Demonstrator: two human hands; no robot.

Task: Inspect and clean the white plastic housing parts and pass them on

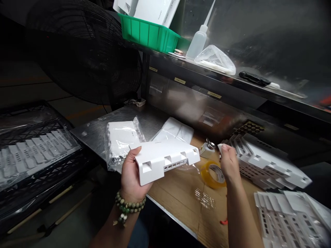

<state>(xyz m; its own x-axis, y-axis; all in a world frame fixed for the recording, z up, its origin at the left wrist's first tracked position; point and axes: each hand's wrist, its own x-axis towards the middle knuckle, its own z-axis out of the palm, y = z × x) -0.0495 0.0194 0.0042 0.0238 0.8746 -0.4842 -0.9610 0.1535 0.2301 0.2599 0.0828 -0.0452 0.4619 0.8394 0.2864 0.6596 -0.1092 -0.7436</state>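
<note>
My left hand (131, 175) grips a white plastic housing (165, 159) by its left end and holds it above the front edge of the bench, its vented side facing me. My right hand (229, 164) reaches to the right with fingers curled at the near corner of a stack of white housings (266, 162); the fingertips are blurred. A roll of yellow tape (213, 175) lies on the wood just left of that hand. A bagged white housing (121, 139) rests on the metal bench top behind my left hand.
A second pile of white housings (289, 215) sits at the lower right. A black crate of bagged housings (33, 151) stands at the left, a black fan (85, 51) behind it. On the shelf are a green bin (148, 33), a squeeze bottle (198, 40) and a plastic bag (216, 59).
</note>
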